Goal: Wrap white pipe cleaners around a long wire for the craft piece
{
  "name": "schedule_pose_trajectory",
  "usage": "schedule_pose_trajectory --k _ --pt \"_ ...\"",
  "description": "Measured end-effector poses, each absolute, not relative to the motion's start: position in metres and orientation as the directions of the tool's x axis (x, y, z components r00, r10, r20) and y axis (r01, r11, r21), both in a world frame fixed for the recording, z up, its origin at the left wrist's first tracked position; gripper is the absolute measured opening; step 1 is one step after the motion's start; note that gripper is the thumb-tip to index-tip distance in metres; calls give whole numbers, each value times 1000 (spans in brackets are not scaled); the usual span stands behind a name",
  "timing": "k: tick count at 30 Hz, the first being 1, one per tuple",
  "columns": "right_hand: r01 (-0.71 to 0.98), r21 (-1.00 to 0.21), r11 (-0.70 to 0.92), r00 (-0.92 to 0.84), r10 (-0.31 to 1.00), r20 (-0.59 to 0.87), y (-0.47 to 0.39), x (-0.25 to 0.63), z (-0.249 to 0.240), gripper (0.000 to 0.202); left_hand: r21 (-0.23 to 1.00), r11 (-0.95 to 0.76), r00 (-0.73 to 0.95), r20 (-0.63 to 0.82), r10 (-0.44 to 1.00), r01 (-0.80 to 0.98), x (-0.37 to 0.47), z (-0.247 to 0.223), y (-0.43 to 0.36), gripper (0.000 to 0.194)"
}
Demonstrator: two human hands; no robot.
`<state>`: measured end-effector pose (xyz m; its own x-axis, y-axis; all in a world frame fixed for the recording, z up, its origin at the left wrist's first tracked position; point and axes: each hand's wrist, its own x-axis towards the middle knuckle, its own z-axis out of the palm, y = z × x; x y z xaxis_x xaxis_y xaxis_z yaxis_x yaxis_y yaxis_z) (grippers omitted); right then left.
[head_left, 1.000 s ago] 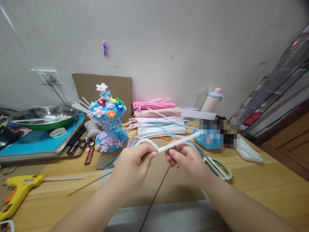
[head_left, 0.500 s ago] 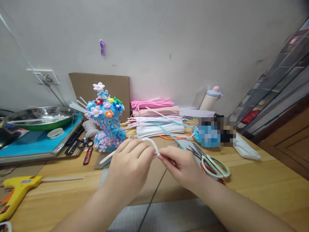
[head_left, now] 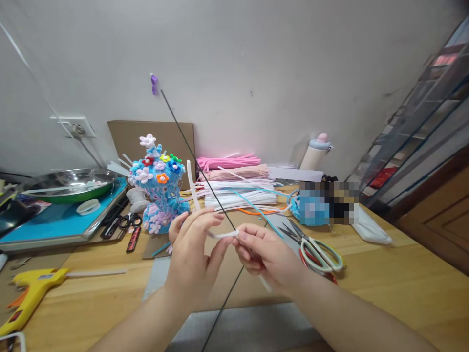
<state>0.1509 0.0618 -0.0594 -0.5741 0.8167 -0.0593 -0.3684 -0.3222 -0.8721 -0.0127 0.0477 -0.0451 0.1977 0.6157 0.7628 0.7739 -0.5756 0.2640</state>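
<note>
A white pipe cleaner (head_left: pixel 191 183) rises behind my left hand (head_left: pixel 196 249) and bends across to my right fingertips. My left hand has its thumb and fingers curved around that white strip, the thumb tip touching it near my right hand. My right hand (head_left: pixel 264 252) pinches the strip together with a thin dark rod (head_left: pixel 194 156). The rod slants from the upper left through the pinch toward the bottom. A short white end (head_left: pixel 266 283) sticks out below my right hand.
A blue flowered craft piece (head_left: pixel 159 171) stands at the left, behind a box cutter (head_left: pixel 134 238). Bundles of white pipe cleaners (head_left: pixel 240 194) lie at the back. Green-handled scissors (head_left: pixel 322 254) are right of my hands. A yellow glue gun (head_left: pixel 36 288) lies far left.
The dark rod now stands up between my hands, slanting high toward the wall. My left hand has turned and loosened its fingers, and the white strip's free end points upward.
</note>
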Motion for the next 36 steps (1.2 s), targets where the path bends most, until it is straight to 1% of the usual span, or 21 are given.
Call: schedule_pose_trajectory --k 1,2,4,5,7,8,9,10,12,13,15,18,20,22,24,26,28,30,32,33,36 --pt "-378 -866 -328 -586 809 -51 61 152 -59 24 274 -579 228 727 648 768 -16 -44 47 7" --pt "-378 -866 -326 -603 797 -37 60 153 -58 24 285 -593 288 667 687 753 -21 -41 46 5" --pt "-345 -894 -287 -647 763 5 60 158 -56 24 338 -635 440 499 747 695 -35 -36 46 16" --pt "-304 -924 -232 -671 740 35 60 162 -53 23 390 -644 503 409 762 658 -43 -33 45 18" --pt "-175 -984 -31 -732 673 109 59 171 -46 23 526 -596 578 224 785 606 -60 -27 44 18" --pt "-102 -988 113 -770 619 150 59 176 -41 21 594 -537 588 129 798 599 -67 -25 43 19" --pt "-37 -962 269 -814 551 186 58 181 -36 20 648 -467 586 39 809 602 -75 -23 41 22" --pt "1 -906 424 -857 467 218 56 185 -31 19 683 -396 575 -42 817 613 -81 -22 39 24" --pt "46 -731 681 -899 347 266 54 192 -23 16 699 -291 535 -155 830 653 -91 -19 35 29" --pt "73 -628 775 -904 317 286 53 195 -21 16 692 -260 507 -176 844 674 -94 -17 32 30" --pt "175 -425 888 -890 327 318 53 197 -20 16 661 -236 450 -173 876 712 -100 -12 29 30" --pt "354 -164 921 -852 389 351 56 198 -25 16 590 -239 366 -104 925 771 -103 0 27 30" --pt "428 -34 903 -838 411 359 59 196 -30 15 560 -232 317 -59 946 796 -102 9 26 31" --pt "477 46 878 -826 430 366 61 193 -36 15 566 -203 264 -28 964 799 -97 15 22 33" --pt "533 85 842 -796 465 388 62 188 -43 16 621 -148 199 -13 980 770 -88 17 13 34" --pt "606 93 790 -737 514 438 63 182 -50 17 739 -74 133 -22 991 670 -76 14 1 37" --pt "682 71 728 -653 562 508 64 176 -57 17 876 3 94 -55 994 483 -63 6 -12 38" --pt "733 25 680 -568 591 573 65 172 -61 18 954 87 74 -112 991 286 -53 -7 -24 39" --pt "753 -31 657 -503 606 616 66 170 -63 21 975 169 58 -179 982 145 -48 -23 -33 43" --pt "754 -62 654 -478 611 631 66 170 -62 23 973 203 50 -210 977 107 -46 -31 -37 45" --pt "739 -151 657 -417 622 663 64 171 -59 25 961 268 34 -270 962 66 -43 -52 -47 49"
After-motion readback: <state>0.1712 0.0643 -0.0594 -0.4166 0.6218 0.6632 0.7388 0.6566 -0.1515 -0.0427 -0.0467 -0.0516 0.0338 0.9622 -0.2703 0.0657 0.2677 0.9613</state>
